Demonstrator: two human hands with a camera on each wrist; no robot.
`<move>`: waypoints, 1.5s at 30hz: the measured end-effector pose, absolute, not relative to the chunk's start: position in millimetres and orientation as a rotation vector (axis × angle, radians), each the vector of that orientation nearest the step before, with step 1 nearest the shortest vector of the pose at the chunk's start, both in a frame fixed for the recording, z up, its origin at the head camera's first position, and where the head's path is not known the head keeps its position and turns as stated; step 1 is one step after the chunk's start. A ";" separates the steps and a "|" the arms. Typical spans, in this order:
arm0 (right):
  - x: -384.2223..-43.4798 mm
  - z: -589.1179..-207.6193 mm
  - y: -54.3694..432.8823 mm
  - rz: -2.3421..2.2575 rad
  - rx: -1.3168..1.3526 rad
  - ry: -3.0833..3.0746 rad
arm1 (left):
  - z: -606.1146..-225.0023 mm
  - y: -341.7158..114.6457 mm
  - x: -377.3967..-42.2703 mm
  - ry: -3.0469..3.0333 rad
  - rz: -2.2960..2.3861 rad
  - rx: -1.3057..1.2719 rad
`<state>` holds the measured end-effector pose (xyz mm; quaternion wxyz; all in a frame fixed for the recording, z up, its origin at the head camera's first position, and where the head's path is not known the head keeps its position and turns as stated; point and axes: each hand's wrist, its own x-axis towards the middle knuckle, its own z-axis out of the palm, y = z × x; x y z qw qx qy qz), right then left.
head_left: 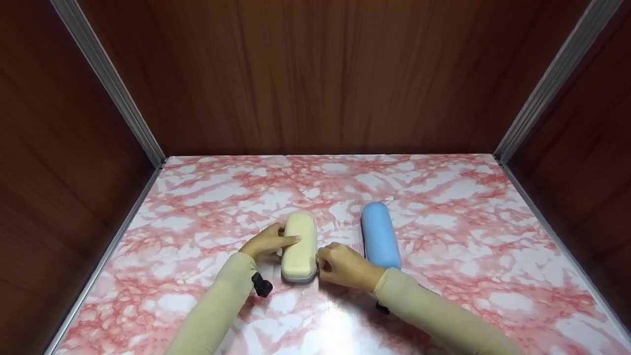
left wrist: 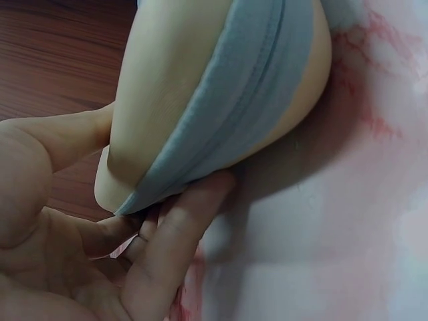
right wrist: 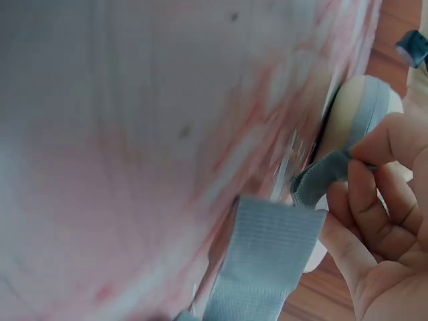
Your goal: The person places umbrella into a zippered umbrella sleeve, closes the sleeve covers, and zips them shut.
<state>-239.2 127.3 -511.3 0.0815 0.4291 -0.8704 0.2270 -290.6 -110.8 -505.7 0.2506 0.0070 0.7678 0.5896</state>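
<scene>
A cream hard case (head_left: 299, 244) with rounded ends lies lengthwise near the middle of the table; a grey zip band (left wrist: 221, 114) runs round its side. My left hand (head_left: 268, 241) grips it from the left, thumb on the top and fingers against the side and lower edge. At the case's near right side is my right hand (head_left: 345, 266), fingers curled. In the right wrist view it pinches a small grey fabric tab (right wrist: 324, 179) beside the case's zip band. The zip slider itself is not clearly visible.
A blue case (head_left: 381, 236) of similar shape lies to the right, just beyond my right wrist. The red-and-white marbled table (head_left: 222, 197) is bounded by brown wood-grain panels (head_left: 315, 79) with metal corner posts. A grey ribbed strap (right wrist: 264, 257) crosses the right wrist view.
</scene>
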 end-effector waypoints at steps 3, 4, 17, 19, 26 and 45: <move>-240.5 -510.6 127.8 0.665 1.240 -2.610 | -505.6 -110.6 -291.1 2.087 1.604 0.024; -240.6 -510.3 127.9 0.664 1.232 -2.615 | -505.5 -110.6 -291.2 2.090 1.600 0.028; -238.7 -509.9 128.5 0.528 1.211 -2.630 | -503.7 -110.5 -289.4 2.067 1.623 -0.007; -238.0 -510.6 129.1 0.513 1.206 -2.617 | -503.8 -110.6 -289.6 2.055 1.623 -0.006; -235.5 -508.8 130.9 0.458 1.220 -2.566 | -503.9 -109.9 -290.4 2.044 1.631 -0.015; -232.0 -501.7 150.6 0.429 1.216 -2.417 | -502.4 -107.9 -285.3 2.173 1.565 0.068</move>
